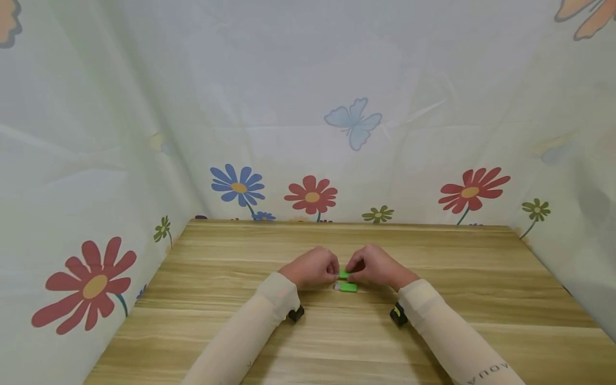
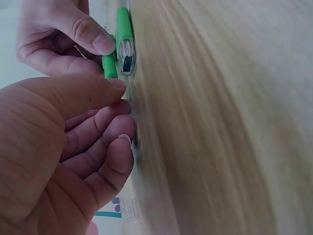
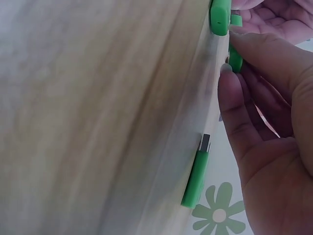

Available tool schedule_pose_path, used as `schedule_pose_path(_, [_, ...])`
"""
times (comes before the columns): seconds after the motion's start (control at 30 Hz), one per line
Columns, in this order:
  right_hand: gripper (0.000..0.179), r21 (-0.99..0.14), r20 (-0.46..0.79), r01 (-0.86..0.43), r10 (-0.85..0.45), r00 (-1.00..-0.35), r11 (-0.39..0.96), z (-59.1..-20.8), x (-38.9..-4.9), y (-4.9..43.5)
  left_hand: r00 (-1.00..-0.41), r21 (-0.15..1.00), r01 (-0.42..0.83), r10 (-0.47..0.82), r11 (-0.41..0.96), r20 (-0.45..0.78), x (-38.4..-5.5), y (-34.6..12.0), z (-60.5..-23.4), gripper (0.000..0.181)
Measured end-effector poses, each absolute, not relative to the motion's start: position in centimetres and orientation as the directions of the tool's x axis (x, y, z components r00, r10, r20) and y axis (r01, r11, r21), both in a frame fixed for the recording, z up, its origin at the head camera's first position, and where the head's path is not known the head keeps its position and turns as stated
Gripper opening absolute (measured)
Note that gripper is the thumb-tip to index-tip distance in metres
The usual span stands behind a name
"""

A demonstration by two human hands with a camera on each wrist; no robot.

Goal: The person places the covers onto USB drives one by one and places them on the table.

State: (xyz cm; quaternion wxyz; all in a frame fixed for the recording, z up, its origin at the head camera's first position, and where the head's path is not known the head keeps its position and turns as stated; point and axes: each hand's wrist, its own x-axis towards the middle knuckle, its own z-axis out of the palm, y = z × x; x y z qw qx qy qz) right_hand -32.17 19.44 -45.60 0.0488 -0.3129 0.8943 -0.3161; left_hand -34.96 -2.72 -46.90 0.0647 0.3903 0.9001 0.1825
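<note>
Held green stick: this small plug-ended stick (image 1: 344, 274) sits between the two hands, low over the wooden table (image 1: 337, 342); whether it touches the wood I cannot tell.
Right hand: at the stick's 3 o'clock, the right hand (image 1: 377, 266) pinches the green body between thumb and fingertips, probably because the body gives the surest grip.
Left hand: at 9 o'clock, the left hand (image 1: 310, 267) brings thumb and fingertips together on the plug end, seemingly to steady it against the right hand's hold; its fingers hide whether a cap is there.
Nearer green stick: lying at the held one's 6 o'clock, just beside it, this stick (image 1: 348, 287) points its plug toward 9 o'clock, under a clear cap (image 2: 128, 66), perhaps laid so to match the held one.
Bare-plug green stick: in the right wrist view, this one (image 3: 195, 177) lies toward 7 o'clock from the right fingertips, metal plug uncovered, likely set aside to leave working room.
Flowered curtain: it (image 1: 289, 80) hangs at 12 o'clock, beyond the table.
</note>
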Motion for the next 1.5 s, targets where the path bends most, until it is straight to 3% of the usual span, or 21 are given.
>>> schedule_pose_path(0.97, [0.011,-0.582,0.064,-0.498,-0.573,-0.817,0.643,-45.7,-32.2,19.5,-0.711,0.410,0.633,0.703,0.657,-0.028,-34.6,-2.7,-46.4,0.003])
schedule_pose_path(1.2, [0.012,-0.586,0.065,-0.494,-0.571,-0.818,0.642,-45.5,-32.4,20.0,-0.696,0.410,0.648,0.718,0.641,-0.022,-35.3,-3.5,-46.3,0.019])
schedule_pose_path(1.37, [0.010,-0.603,0.072,-0.462,-0.533,-0.843,0.650,-45.0,-32.7,20.8,-0.735,0.410,0.609,0.678,0.679,-0.030,-35.8,-4.5,-46.2,0.021])
schedule_pose_path(1.5, [0.011,-0.575,0.101,-0.473,-0.516,-0.851,0.668,-44.3,-32.9,21.3,-0.741,0.358,0.637,0.670,0.683,0.041,-36.2,-5.3,-45.9,0.024])
